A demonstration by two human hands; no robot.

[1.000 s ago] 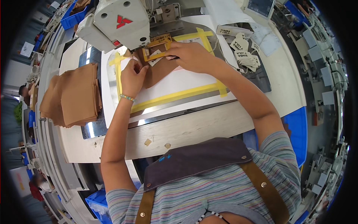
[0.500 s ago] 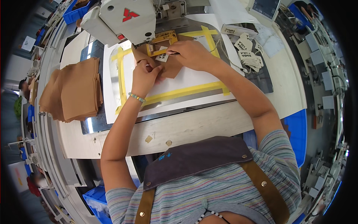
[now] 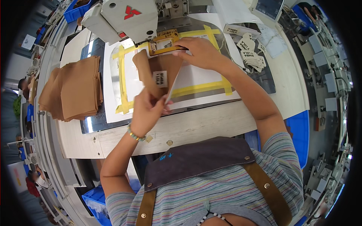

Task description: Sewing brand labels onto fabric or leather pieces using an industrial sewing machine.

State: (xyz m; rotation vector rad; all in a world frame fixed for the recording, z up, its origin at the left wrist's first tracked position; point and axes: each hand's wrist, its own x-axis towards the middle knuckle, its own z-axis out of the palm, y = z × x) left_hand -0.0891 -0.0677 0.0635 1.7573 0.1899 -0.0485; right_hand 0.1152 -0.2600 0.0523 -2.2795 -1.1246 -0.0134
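My left hand (image 3: 148, 111) is closed on the near end of a brown fabric piece (image 3: 169, 64), which bends up and curls along its left side. A white label with dark print (image 3: 160, 79) lies on that piece. My right hand (image 3: 201, 52) is closed around a slim dark tool (image 3: 181, 48), mostly hidden by the fingers, beside a yellow frame (image 3: 168, 51). The far edge of the fabric lies by this frame, close under my right fingers. Just beyond stands the white head of a sewing machine (image 3: 132, 22).
A stack of brown fabric pieces (image 3: 77, 88) lies at the left. White printed labels (image 3: 252, 60) are heaped at the right near an open box (image 3: 241, 30). Yellow tape (image 3: 200, 88) borders the white work sheet. A screen (image 3: 268, 8) stands at the back right.
My left hand has drawn the fabric piece with its label toward me, away from the yellow frame and machine head. My right hand has moved slightly right, still with the dark tool.
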